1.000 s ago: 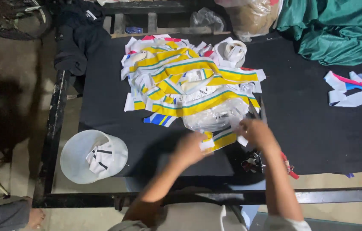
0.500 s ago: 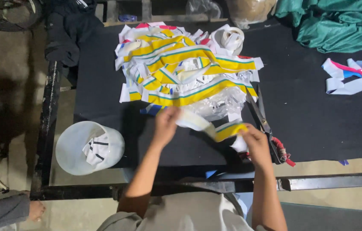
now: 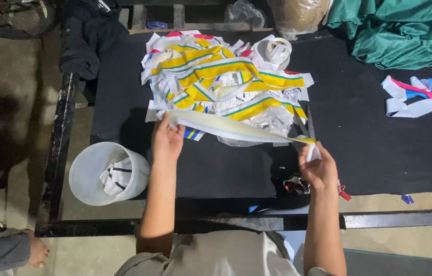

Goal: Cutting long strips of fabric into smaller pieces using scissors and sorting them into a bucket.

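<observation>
Spread wider apart — left hand point(image 3: 167, 140) and right hand point(image 3: 319, 168) each pinching the strip point(image 3: 231, 129) taut.

Green cloth point(image 3: 405, 30) runs off the top edge.

A makeshift textile workshop: black worktable point(image 3: 379, 153) heaped with fabric strips point(image 3: 221, 82).

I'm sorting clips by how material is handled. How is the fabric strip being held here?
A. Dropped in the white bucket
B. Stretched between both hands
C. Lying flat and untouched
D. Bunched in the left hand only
B: the left hand and right hand each grip one end of the pale strip, pulled taut over the black table.
</observation>
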